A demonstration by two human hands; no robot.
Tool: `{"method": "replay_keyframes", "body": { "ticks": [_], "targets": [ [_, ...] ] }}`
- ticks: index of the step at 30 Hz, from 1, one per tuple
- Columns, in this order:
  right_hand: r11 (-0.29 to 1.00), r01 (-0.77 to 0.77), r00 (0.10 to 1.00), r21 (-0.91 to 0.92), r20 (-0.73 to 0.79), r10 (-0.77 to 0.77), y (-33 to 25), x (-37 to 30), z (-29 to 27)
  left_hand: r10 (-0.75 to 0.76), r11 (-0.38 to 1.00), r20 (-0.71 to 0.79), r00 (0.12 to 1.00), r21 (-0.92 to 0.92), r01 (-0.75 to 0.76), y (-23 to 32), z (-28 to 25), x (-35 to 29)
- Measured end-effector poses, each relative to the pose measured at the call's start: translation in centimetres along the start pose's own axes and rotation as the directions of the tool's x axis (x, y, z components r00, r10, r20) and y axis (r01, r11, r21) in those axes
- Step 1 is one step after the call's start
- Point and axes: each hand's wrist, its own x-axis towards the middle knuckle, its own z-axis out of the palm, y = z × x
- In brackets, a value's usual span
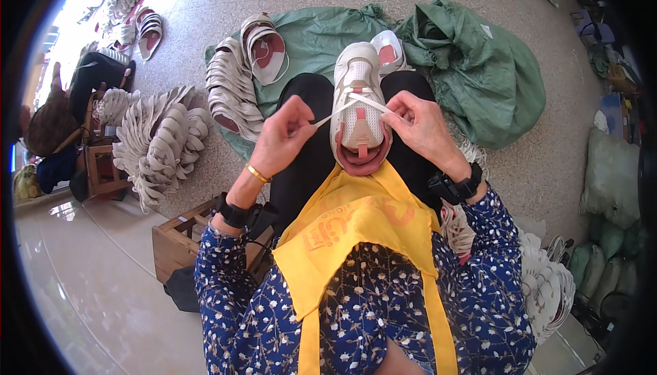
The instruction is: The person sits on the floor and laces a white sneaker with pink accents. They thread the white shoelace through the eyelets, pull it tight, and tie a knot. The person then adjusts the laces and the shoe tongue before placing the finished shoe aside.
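A white and beige sneaker (358,67) with a pink heel lining rests between my knees, toe pointing away from me. Its flat white lace (335,113) crosses over the tongue, one end drawn out to each side. My left hand (282,135) pinches the left end between thumb and fingers. On the other side, my right hand (419,127) is closed on the right end, close against the shoe's collar. A yellow apron (356,221) covers my lap and touches the heel.
Ahead lies a green sack cloth (311,29) with stacked shoe uppers (231,87) on it. A bunched green sack (479,74) sits at right. More uppers (161,132) are piled at left. A wooden stool (171,245) stands by my left elbow, and further uppers (544,286) lie right.
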Motion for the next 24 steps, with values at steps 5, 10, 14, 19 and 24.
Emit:
{"method": "replay_keyframes", "body": {
  "ticks": [5,10,14,19,24],
  "targets": [
    [0.986,0.119,0.992,-0.117,-0.014,-0.122,-0.3,0.7,0.1,0.232,0.869,0.035,0.972,0.442,-0.223,3.2,0.5,0.6],
    [0.947,0.241,0.963,-0.214,-0.072,-0.261,-0.9,1.0,0.6,0.367,0.727,0.007,0.930,0.621,-0.292,4.2,0.5,0.9],
    [0.913,0.285,0.945,-0.293,-0.072,-0.319,-1.5,0.4,0.3,0.412,0.641,0.003,0.911,0.709,-0.292,3.7,0.3,0.9],
    [0.865,0.328,0.918,-0.379,-0.089,-0.387,0.4,-0.8,-1.9,0.396,0.612,-0.032,0.918,0.754,-0.238,2.5,-1.4,-0.1],
    [0.927,0.179,0.946,-0.329,-0.200,-0.254,1.8,-3.6,-4.8,0.274,0.621,-0.111,0.955,0.778,-0.088,0.6,-4.3,-2.2]
  ]
}}
